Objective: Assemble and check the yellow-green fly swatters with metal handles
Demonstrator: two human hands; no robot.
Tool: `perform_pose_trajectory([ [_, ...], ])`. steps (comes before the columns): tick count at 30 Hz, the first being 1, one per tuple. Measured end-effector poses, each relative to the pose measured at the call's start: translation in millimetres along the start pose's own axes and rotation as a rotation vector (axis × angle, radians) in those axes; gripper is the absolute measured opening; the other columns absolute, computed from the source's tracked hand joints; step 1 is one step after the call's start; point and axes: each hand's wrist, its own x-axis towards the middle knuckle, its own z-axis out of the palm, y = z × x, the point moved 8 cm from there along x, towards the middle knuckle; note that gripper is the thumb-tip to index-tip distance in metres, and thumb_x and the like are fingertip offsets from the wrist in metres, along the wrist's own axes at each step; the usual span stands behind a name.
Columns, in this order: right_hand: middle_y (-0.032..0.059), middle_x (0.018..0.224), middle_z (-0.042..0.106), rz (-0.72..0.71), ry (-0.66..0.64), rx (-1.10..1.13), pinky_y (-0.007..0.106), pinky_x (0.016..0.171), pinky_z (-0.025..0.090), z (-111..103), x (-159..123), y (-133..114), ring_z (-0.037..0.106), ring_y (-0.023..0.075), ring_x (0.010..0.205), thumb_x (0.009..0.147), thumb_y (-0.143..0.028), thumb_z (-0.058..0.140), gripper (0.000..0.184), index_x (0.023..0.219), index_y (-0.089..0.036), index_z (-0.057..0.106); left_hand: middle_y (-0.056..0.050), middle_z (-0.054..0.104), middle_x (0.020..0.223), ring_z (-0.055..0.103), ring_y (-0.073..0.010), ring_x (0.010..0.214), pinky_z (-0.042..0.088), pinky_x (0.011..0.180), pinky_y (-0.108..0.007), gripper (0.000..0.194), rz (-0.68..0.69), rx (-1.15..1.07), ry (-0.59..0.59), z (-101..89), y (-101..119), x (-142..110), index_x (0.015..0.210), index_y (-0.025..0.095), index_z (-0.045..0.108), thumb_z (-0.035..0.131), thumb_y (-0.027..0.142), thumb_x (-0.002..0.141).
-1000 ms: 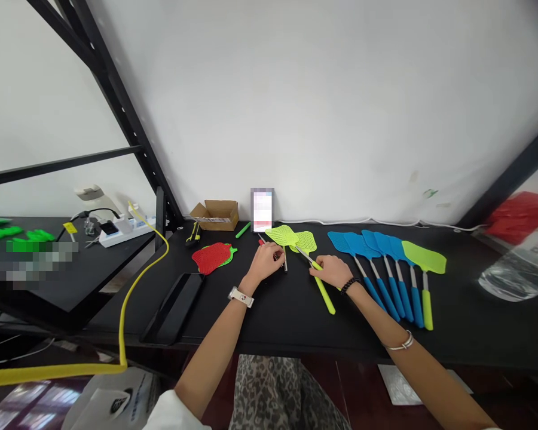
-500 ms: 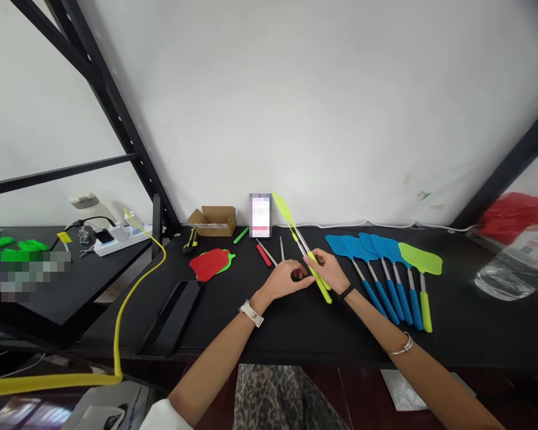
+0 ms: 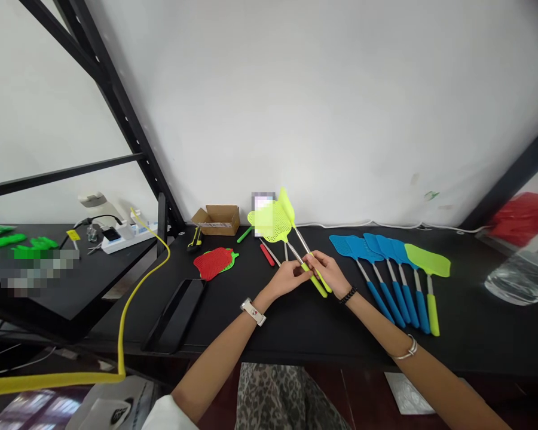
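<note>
Two yellow-green fly swatters are held up off the black table, heads pointing up and left toward the wall. My left hand pinches the shaft of one swatter. My right hand is closed round the yellow-green handles. A row of blue swatters with one yellow-green swatter lies flat to the right of my right hand. A red stick and thin metal rods lie just beyond my hands.
A red swatter head over a green one lies to the left, near a small cardboard box. A black tray, a yellow cable, a power strip and a clear plastic bottle are around.
Both swatters were lifted off the table by my right hand. My left hand left the metal rod and came to the swatter shafts. One head has turned flat toward me.
</note>
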Motion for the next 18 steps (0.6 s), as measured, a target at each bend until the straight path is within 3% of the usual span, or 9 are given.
perform_pose_trajectory([
  [5, -0.0016, 0.065, 0.044, -0.02, 0.073, 0.083, 0.021, 0.045, 0.032, -9, 0, -4, 0.039, 0.008, 0.051, 0.077, -0.056, 0.056, 0.04, 0.083, -0.017, 0.056, -0.004, 0.059, 0.08, 0.055, -0.0144, 0.077, 0.043, 0.073, -0.026, 0.018, 0.018, -0.287, 0.024, -7.1, 8, 3, 0.086, 0.014, 0.051, 0.052, 0.03, 0.077],
  [10, -0.004, 0.064, 0.041, -0.001, 0.104, 0.321, 0.017, 0.04, 0.024, -14, 0, -7, 0.032, 0.0049, 0.046, 0.074, -0.048, 0.064, 0.035, 0.09, -0.019, 0.053, -0.001, 0.053, 0.059, 0.055, -0.0138, 0.061, 0.042, 0.065, -0.027, 0.005, -0.048, -0.567, -0.113, 1.3, 14, 0, 0.074, 0.016, 0.042, 0.041, 0.017, 0.07],
  [14, -0.0056, 0.058, 0.035, 0.055, 0.208, 0.559, 0.015, 0.035, 0.016, -30, 1, -6, 0.021, 0.0034, 0.04, 0.078, -0.046, 0.058, 0.031, 0.086, -0.018, 0.051, 0.007, 0.031, 0.042, 0.03, -0.0065, 0.036, 0.03, 0.043, -0.02, 0.008, -0.1, -0.722, -0.24, 9.9, 12, -3, 0.067, 0.017, 0.039, 0.04, 0.016, 0.059],
  [18, -0.005, 0.055, 0.031, 0.139, 0.346, 0.81, 0.014, 0.033, 0.018, -54, 1, -1, 0.021, 0.0048, 0.038, 0.086, -0.04, 0.041, 0.025, 0.079, -0.017, 0.047, 0.009, 0.024, 0.041, 0.017, -0.0036, 0.035, 0.014, 0.037, -0.017, 0.006, -0.179, -0.671, -0.305, 14.7, 9, -6, 0.065, 0.016, 0.043, 0.042, 0.019, 0.06],
])
